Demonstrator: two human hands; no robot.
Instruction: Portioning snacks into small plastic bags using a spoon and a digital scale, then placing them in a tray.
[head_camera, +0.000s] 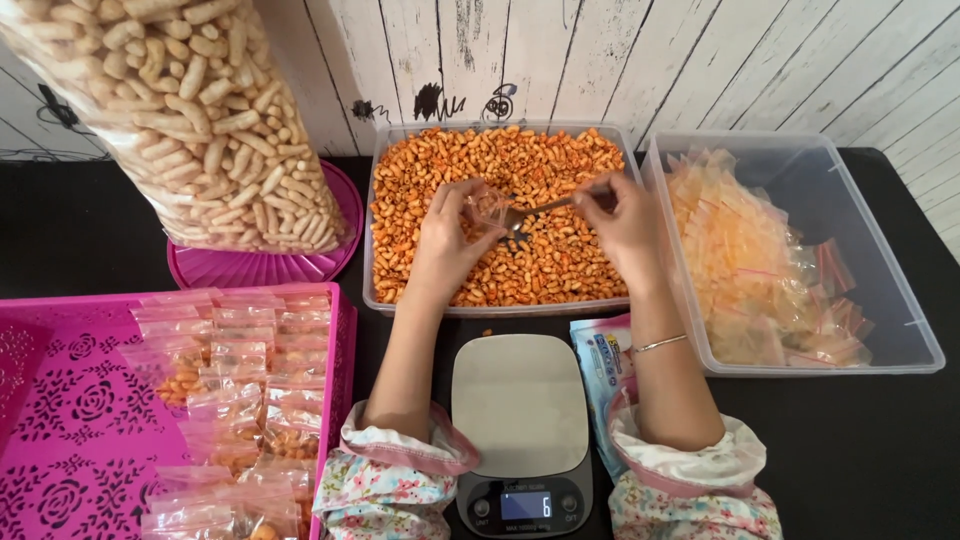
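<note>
Bright even light, soft shadows, sharp focus, slight wide-angle distortion

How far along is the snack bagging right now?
Done: filled bags lie in rows on the pink tray. In hand: the left hand holds a small bag open and the right hand spoons snacks in. Left: the orange snack tub looks full, and many empty bags wait.

pale snack bag: top cut off | pink tray: left cut off
</note>
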